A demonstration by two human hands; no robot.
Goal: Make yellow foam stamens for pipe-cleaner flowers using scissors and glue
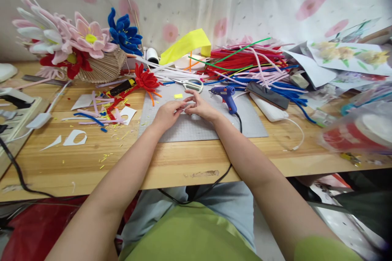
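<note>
Showing faintly between the fingertips of the left hand [168, 115] and the right hand [200, 108], a tiny pale piece [184, 110] is sitting over the gray cutting mat [252, 124]. The fingers are hiding most of it, so I cannot tell its long axis or which way it is pointing. Both hands are facing each other with their tips close together, the right one's index finger reaching out to the left; which hand is gripping the piece I cannot tell. Just beyond them, a small yellow square [178, 96] is lying on the mat. To the right, a blue glue gun [226, 91] is resting on its side, its nozzle pointing left and its handle running toward the person. Behind, scissors [185, 85] are lying crosswise, blades pointing left. Farther out on the bench [190, 161], a red fuzzy flower [147, 79] and a black-and-yellow utility knife [122, 87] are lying at left, while a phone [268, 95] is slanting across the right side, near heaped red pipe cleaners [245, 59].
</note>
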